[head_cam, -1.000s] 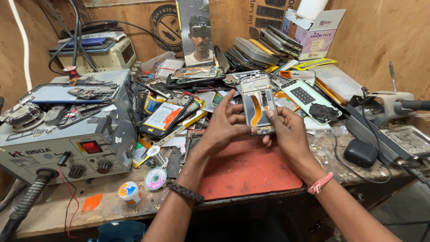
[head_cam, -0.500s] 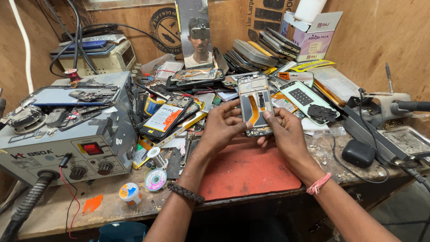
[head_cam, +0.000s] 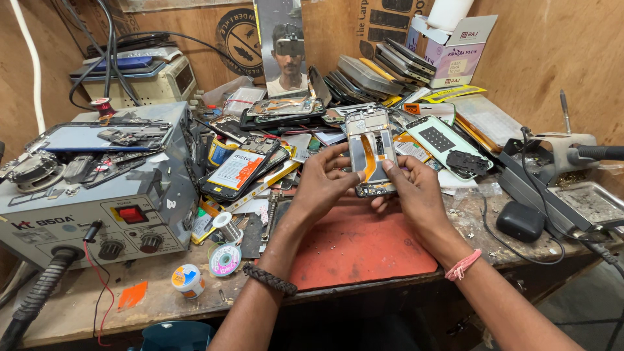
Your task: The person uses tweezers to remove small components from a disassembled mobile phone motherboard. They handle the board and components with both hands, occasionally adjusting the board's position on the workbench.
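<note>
Red mat (head_cam: pixel 364 250) under hands, opened phone (head_cam: pixel 371 153) held, clutter around

red work mat (head_cam: pixel 364 250), grey rework station (head_cam: pixel 97 195) with red switch, orange ribbon in silver phone frame (head_cam: pixel 371 153), pink wristband (head_cam: pixel 463 265)

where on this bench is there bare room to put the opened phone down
The red mat under both hands is bare, bordered by the solder reels on its left and the black case on its right. Bare wood also shows along the front edge below the grey station. Behind the opened phone, phones and parts crowd the bench.
</note>
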